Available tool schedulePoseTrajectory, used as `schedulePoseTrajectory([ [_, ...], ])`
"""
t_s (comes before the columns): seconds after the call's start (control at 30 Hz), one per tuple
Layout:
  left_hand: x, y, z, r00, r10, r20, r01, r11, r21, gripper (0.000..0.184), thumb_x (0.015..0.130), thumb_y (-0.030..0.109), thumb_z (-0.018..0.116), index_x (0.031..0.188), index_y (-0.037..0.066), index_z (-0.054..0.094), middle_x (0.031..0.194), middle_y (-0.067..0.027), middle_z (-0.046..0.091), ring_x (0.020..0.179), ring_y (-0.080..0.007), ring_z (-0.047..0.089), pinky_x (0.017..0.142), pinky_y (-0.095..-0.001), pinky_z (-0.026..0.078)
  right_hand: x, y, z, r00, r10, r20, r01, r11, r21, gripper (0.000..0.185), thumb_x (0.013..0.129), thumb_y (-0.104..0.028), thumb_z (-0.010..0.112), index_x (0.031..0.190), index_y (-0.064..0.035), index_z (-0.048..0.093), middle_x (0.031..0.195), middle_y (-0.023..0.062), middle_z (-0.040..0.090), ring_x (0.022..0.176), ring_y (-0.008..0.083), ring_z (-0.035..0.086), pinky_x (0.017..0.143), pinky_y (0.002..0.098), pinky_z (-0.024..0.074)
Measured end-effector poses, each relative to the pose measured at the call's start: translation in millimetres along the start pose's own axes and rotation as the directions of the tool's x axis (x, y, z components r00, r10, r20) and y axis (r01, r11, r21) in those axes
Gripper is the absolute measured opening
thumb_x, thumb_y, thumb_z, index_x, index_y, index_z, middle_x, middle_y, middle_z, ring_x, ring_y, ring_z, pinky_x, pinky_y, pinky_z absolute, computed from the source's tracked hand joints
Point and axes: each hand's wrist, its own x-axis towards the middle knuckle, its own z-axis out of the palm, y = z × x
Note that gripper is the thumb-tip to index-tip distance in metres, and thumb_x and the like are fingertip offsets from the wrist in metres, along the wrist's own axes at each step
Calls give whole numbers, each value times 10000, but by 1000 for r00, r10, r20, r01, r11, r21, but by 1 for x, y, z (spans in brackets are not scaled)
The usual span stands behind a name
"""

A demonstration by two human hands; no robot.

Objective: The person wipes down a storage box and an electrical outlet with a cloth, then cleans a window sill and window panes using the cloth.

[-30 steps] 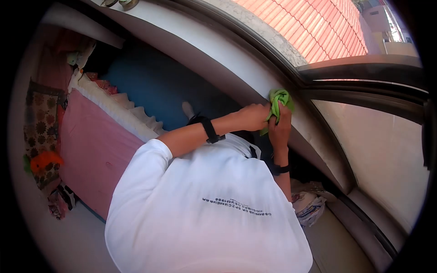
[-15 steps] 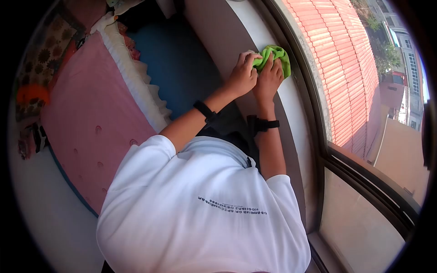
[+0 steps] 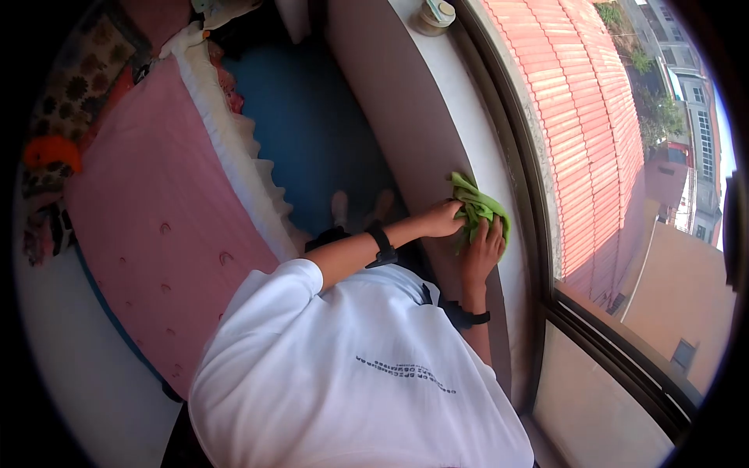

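A crumpled green cloth (image 3: 482, 209) lies over the inner edge of the white window sill (image 3: 468, 117). My left hand (image 3: 442, 219) is closed on the cloth's left side, its fingertips partly hidden in the folds. Pressed on the cloth's lower right part is my right hand (image 3: 484, 253), with its fingers curled over the fabric. The two hands are close together but apart. Dark bands circle both wrists.
A lidded jar (image 3: 434, 17) stands at the sill's far end. The window frame (image 3: 524, 168) runs along the right, with red roof tiles outside. On the left is a bed with a pink cover (image 3: 164, 234); the floor (image 3: 304, 117) is blue.
Both hands and the cloth have come back nearer my body along the sill since half a second ago. The jar has come into view at the top, and my feet show below.
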Motion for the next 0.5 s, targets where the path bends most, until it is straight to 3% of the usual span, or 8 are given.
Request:
schedulePoseTrajectory([
  [0.03, 4, 1, -8, 1000, 2, -5, -2, 1000, 14, 544, 930, 212, 594, 1395, -27, 448, 1328, -305, 554, 1251, -443, 536, 1046, -464, 443, 15, -4, 0, 1000, -2, -19, 4, 995, 99, 522, 836, -56, 629, 1341, -69, 495, 1467, 216, 438, 1366, 390, 427, 1053, 509, 366],
  [0.1, 6, 2, -26, 931, 26, -365, -32, 999, -11, 501, 888, 256, 654, 1299, 6, 517, 1269, -307, 548, 1159, -458, 554, 990, -486, 467, 49, -16, 5, 1000, -12, -21, 16, 979, 204, 531, 837, -40, 619, 1348, -50, 474, 1503, 255, 409, 1405, 405, 387, 1107, 532, 329],
  [0.17, 19, -3, -51, 812, 110, -573, -91, 994, 62, 561, 891, 292, 674, 1331, 8, 472, 1247, -300, 535, 1108, -468, 563, 976, -487, 465, 83, -39, 6, 999, -28, -31, 34, 971, 237, 545, 834, -37, 622, 1356, -55, 467, 1526, 252, 386, 1446, 401, 339, 1150, 547, 290],
  [0.2, 25, -1, -70, 773, 74, -630, -41, 997, 67, 601, 893, 302, 687, 1360, 18, 436, 1268, -293, 519, 1107, -477, 560, 976, -490, 460, 100, -49, 11, 998, -54, -20, 57, 966, 252, 558, 846, -47, 607, 1383, -67, 455, 1549, 249, 357, 1472, 395, 301, 1171, 557, 263],
  [0.3, 33, 30, -127, 726, 36, -687, 31, 996, 85, 636, 922, 371, 653, 1383, -2, 423, 1323, -310, 504, 1195, -478, 525, 1013, -487, 438, 144, -72, 25, 988, -143, -51, 150, 974, 171, 621, 875, -98, 578, 1474, -81, 414, 1561, 243, 338, 1468, 399, 310, 1173, 557, 260],
  [0.37, 37, 41, -145, 823, -160, -545, 143, 987, -74, 732, 954, 483, 581, 1428, -37, 379, 1411, -327, 455, 1329, -475, 436, 1080, -482, 391, 153, -75, 25, 984, -176, -39, 180, 976, 125, 631, 884, -96, 564, 1492, -76, 395, 1565, 246, 329, 1465, 404, 312, 1173, 558, 264],
  [0.47, 50, 19, -139, 859, -164, -486, 126, 986, -111, 834, 975, 561, 499, 1469, -84, 311, 1480, -347, 387, 1410, -457, 362, 1135, -459, 346, 154, -67, 18, 977, -211, -25, 212, 953, 216, 659, 876, -65, 562, 1506, -57, 370, 1569, 257, 312, 1465, 414, 308, 1173, 553, 275],
  [0.5, 50, 9, -129, 869, -150, -472, 159, 987, -20, 888, 978, 576, 489, 1499, -97, 234, 1492, -363, 359, 1406, -456, 372, 1159, -428, 327, 145, -58, 12, 975, -221, 8, 213, 948, 235, 668, 870, -52, 565, 1508, -49, 366, 1568, 263, 310, 1466, 418, 303, 1174, 549, 277],
])
